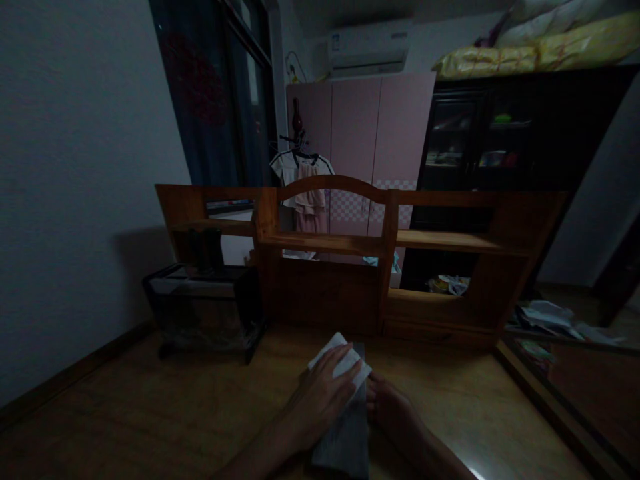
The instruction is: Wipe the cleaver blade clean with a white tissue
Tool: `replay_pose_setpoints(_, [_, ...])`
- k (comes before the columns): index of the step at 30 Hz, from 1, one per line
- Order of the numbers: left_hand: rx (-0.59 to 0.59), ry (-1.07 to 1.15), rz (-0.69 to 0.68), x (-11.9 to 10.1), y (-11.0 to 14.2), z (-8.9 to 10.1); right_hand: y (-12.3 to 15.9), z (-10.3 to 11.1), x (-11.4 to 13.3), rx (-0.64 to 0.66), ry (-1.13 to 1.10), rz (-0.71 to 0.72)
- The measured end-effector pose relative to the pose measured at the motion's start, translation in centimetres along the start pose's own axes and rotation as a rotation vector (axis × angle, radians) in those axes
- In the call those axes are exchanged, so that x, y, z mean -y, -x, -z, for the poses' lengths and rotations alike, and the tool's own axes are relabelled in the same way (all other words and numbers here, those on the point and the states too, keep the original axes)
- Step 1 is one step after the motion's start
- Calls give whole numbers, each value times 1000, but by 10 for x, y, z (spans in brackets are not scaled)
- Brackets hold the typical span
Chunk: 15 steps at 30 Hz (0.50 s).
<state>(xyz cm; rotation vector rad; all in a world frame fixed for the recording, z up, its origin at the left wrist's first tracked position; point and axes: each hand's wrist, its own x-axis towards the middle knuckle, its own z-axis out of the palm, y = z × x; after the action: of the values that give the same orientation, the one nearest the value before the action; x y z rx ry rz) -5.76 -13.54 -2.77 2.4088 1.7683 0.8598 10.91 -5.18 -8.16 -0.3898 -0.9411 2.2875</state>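
Observation:
A long grey box-like object point(345, 433) lies lengthwise in front of me on the wooden surface; the dim light hides what kind of thing it is. Over its far end is a folded white sheet, paper or cloth point(345, 363). My left hand point(327, 387) holds this sheet down against the grey object, its fingers stretched across the white. At the object's right side, my right hand point(387, 400) has its fingers curled against the edge near the sheet's corner, steadying the object.
The wooden surface point(200, 413) spreads to both sides. Behind it stands a wooden shelf unit point(325, 293). A dark-framed glass tank point(200, 313) stands at left. Papers point(545, 313) lie beyond the right edge. A pink wardrobe point(355, 127) and a dark cabinet point(500, 147) stand farther back.

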Motion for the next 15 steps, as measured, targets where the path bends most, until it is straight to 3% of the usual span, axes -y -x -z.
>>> replay_pose_setpoints(7, [50,-11,-82,-1,-8,1,0,-2,-1,-40,-15,-6])
replay_pose_setpoints(15, [56,6,45,8,0,-3,5,-10,4,-29,-15,-20])
